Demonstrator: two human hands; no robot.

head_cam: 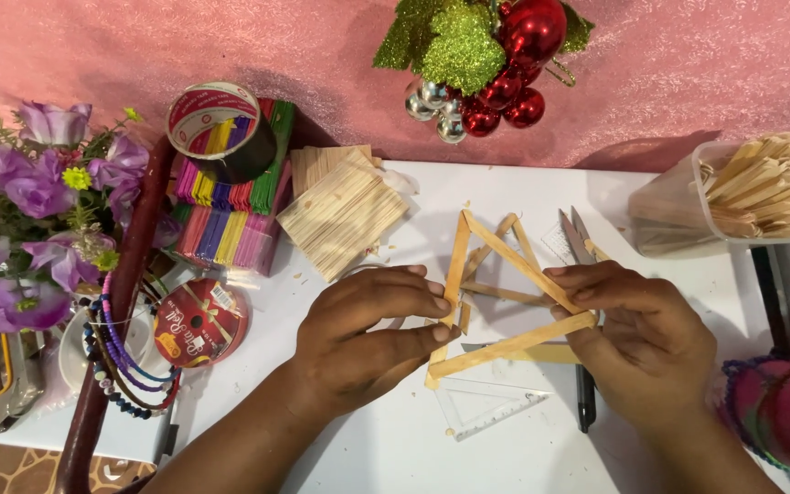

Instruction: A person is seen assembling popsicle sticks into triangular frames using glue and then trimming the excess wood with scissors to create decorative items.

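both hands, left hand point(358, 338) and right hand point(637, 334), pinch the stick triangle point(505, 302); best keep corners pressed flat on the counter point(395, 439).

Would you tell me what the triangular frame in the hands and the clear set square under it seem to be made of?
Triangular frame: flat pale sticks, apparently bare, unvarnished wood with a matte tan look. Set square: likely clear plastic, since the white table shows through it.
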